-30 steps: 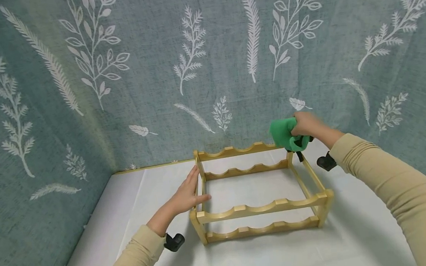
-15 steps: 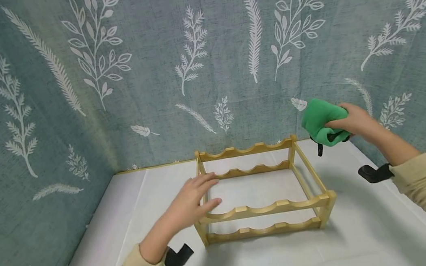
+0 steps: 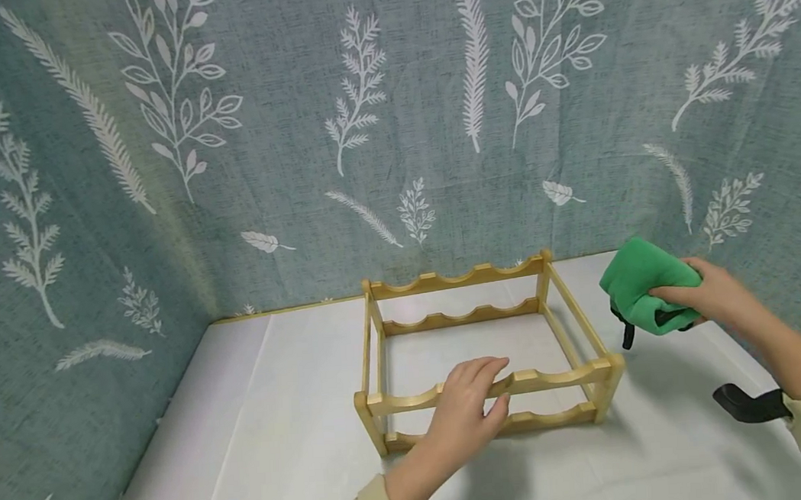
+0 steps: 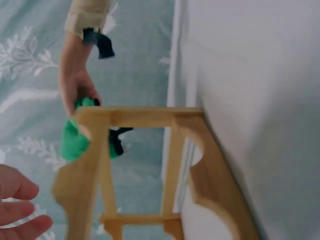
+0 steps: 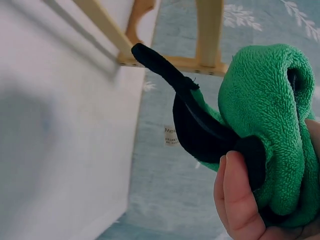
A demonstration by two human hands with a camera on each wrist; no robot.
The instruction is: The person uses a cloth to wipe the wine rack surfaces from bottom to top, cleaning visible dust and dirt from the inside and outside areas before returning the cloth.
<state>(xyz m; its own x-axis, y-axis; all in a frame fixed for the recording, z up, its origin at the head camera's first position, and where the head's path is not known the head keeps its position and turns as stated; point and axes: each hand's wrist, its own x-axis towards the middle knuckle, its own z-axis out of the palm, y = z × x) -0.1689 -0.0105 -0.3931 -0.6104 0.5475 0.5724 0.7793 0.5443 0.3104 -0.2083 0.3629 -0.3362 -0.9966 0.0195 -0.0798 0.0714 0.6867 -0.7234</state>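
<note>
A folded green terry cloth [image 3: 644,285] with black trim and a dangling black loop [image 5: 160,67] is gripped by my right hand [image 3: 727,299], to the right of a wooden rack. In the right wrist view the fingers curl under the cloth's black edge. The light wooden rack [image 3: 519,384] has scalloped rails and stands on a white table. My left hand [image 3: 465,403] hovers over its front rail with fingers loosely bent and nothing in them. In the left wrist view the left fingertips [image 4: 20,195] are beside the rack's scalloped rail [image 4: 77,190].
The white table [image 3: 300,409] runs up to a teal leaf-patterned fabric backdrop [image 3: 283,135] behind and at both sides. Each wrist wears a black strap mount [image 3: 750,404].
My right hand has carried the green cloth from the rack's back right corner out to the right, then lower. My left hand has left the rack's left end and moved right, toward the front rail.
</note>
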